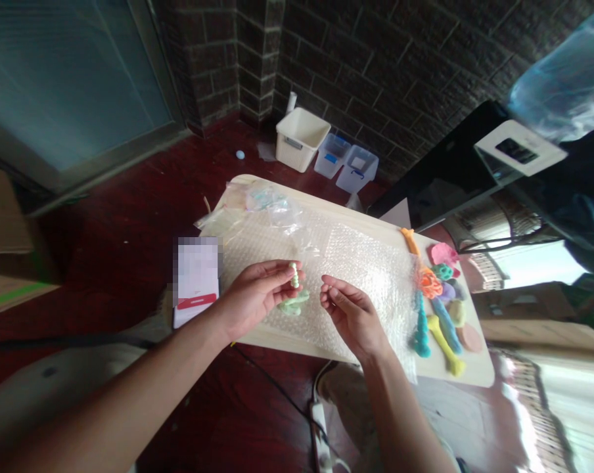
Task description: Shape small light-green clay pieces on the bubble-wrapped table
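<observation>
My left hand [255, 292] pinches a small pale green ridged piece [294, 274] upright between thumb and fingers, just above a light green curled piece [294, 303] lying on a sheet of bubble wrap [356, 269]. My right hand [349, 312] hovers palm up beside it with fingers curled loosely and nothing visible in them. The bubble wrap covers a low pale wooden table [474, 374]. At the table's right end lies a cluster of several colourful soft shapes [442, 309], among them orange, pink, teal, blue and yellow ones.
Clear plastic bags [257, 203] lie at the table's far left corner. A white card with a red stripe [197, 279] hangs at its left edge. Bins [301, 136] stand against the brick wall. A dark chair [455, 171] is at the right, a power strip [320, 427] on the floor.
</observation>
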Available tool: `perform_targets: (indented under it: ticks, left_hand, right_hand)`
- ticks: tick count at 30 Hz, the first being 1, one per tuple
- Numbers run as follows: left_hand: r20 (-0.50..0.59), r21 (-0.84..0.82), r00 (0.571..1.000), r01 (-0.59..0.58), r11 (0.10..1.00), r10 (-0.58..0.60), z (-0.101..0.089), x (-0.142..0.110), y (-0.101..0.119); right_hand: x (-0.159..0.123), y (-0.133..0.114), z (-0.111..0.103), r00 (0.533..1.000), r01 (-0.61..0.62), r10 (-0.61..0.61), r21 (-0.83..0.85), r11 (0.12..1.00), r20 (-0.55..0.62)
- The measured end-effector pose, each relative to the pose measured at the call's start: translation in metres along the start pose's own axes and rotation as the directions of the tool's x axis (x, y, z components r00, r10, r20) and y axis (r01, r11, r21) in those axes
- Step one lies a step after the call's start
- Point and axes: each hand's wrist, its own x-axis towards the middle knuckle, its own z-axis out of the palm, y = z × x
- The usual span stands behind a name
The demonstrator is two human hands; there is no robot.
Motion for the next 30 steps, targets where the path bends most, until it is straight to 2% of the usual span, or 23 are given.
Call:
perform_targets:
  ticks: [4, 9, 13, 22, 30]
  left_hand:
    - [-0.041, -0.038, 0.999, 0.022, 0.999, -0.024, 0.0007, 0.0015, -0.0015]
    - [-0.042, -0.035, 0.996, 0.076, 0.997, -0.077, 0.0023, 0.0020, 0.0001]
    - [-0.063, -0.046, 0.995, 0.074, 0.996, -0.077, 0.0039, 0.0017, -0.0005]
    - [-0.086, -0.064, 0.995, 0.041, 0.997, -0.046, 0.0056, 0.0007, -0.0023]
    - [-0.052, -0.022, 0.998, 0.041, 0.999, -0.042, 0.0034, -0.0007, -0.0030]
  right_hand:
    - [-0.0007, 0.0005, -0.0010, 1.000, 0.024, -0.024, -0.029, 0.999, -0.012]
    - [-0.0017, 0.0016, -0.0035, 0.996, 0.057, -0.065, -0.127, 0.990, -0.059]
    - [-0.0017, 0.0016, -0.0029, 0.992, 0.096, -0.105, -0.119, 0.988, -0.065]
    - [-0.0003, 0.0043, -0.0023, 0.988, 0.050, -0.065, -0.115, 0.992, -0.139]
    - [-0.0009, 0.0061, -0.0023, 0.995, 0.053, -0.066, -0.154, 0.987, -0.080]
